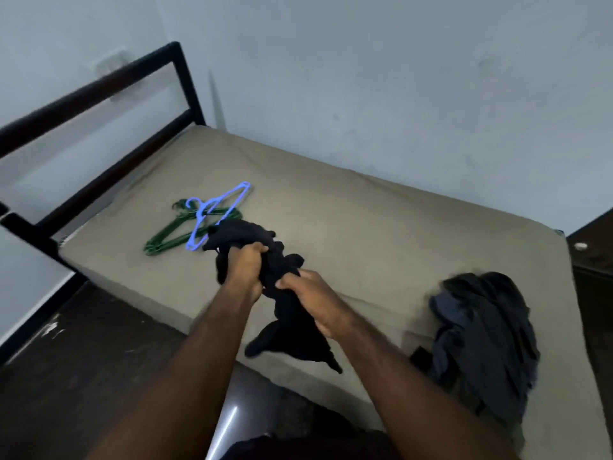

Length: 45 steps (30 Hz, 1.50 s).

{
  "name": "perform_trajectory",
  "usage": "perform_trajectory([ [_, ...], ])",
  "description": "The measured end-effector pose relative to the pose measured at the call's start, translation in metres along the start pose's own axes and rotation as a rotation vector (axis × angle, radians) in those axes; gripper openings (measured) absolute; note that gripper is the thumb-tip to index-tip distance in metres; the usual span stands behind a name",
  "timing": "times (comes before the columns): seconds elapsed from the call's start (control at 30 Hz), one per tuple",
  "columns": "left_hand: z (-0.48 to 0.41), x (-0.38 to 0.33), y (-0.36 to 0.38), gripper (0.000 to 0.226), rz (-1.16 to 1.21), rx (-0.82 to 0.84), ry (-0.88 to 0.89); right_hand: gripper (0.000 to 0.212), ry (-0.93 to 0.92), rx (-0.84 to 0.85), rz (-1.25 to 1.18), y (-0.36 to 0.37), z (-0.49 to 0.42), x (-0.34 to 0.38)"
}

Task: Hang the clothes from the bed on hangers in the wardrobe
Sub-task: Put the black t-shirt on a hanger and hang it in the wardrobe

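The bed (381,214) is spread beneath the left grip (245,272) and right grip (320,302). A pile of clothes (491,330) is left unhung to their right. One dark garment (288,323) is clenched in both. Hangers (198,216) are laid beyond them, unused; no hanging is judged done.

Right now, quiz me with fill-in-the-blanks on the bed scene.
The dark garment is in the grip of ____ hands, the left hand and right hand.
The blue hanger lies across the ____ hangers.
The pile of dark clothes sits on the mattress at the person's ____ side.
Missing: both; green; right.
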<state>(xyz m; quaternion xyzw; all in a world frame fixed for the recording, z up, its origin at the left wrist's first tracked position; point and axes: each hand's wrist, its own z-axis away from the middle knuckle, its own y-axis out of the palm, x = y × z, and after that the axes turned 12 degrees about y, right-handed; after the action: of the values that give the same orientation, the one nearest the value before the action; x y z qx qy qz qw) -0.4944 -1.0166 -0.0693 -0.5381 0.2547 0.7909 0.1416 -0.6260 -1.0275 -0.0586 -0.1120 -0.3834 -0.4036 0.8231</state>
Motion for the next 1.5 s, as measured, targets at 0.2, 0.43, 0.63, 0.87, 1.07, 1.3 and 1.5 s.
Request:
perform_trajectory([
  [0.2, -0.01, -0.028, 0.008, 0.033, -0.243, 0.133, 0.432, 0.044, -0.178, -0.088, -0.033, -0.003, -0.021, 0.011],
  [0.43, 0.006, 0.003, 0.038, 0.063, -1.147, 0.823, 0.84, 0.027, -0.202, -0.067, -0.464, -0.022, -0.039, 0.051],
  [0.63, -0.041, 0.006, 0.025, 0.053, -0.508, 0.209, 0.428, 0.068, -0.034, -0.02, -0.561, -0.052, -0.056, 0.081],
  [0.87, -0.048, 0.033, 0.035, 0.047, -0.61, 0.608, 0.025, 0.062, 0.03, 0.252, -0.499, -0.075, -0.059, 0.11],
  [1.07, -0.072, 0.016, 0.04, 0.019, -0.371, 0.415, 0.119, 0.069, 0.002, 0.258, -0.412, -0.09, -0.064, 0.126],
  [1.3, -0.121, -0.088, 0.051, 0.017, -0.211, 0.382, 0.364, 0.049, -0.09, 0.158, -0.308, -0.095, -0.068, 0.152],
  [1.5, -0.124, -0.165, 0.064, 0.016, -0.205, 0.717, 0.512, 0.044, -0.355, -0.498, -0.244, -0.059, -0.074, 0.177],
])
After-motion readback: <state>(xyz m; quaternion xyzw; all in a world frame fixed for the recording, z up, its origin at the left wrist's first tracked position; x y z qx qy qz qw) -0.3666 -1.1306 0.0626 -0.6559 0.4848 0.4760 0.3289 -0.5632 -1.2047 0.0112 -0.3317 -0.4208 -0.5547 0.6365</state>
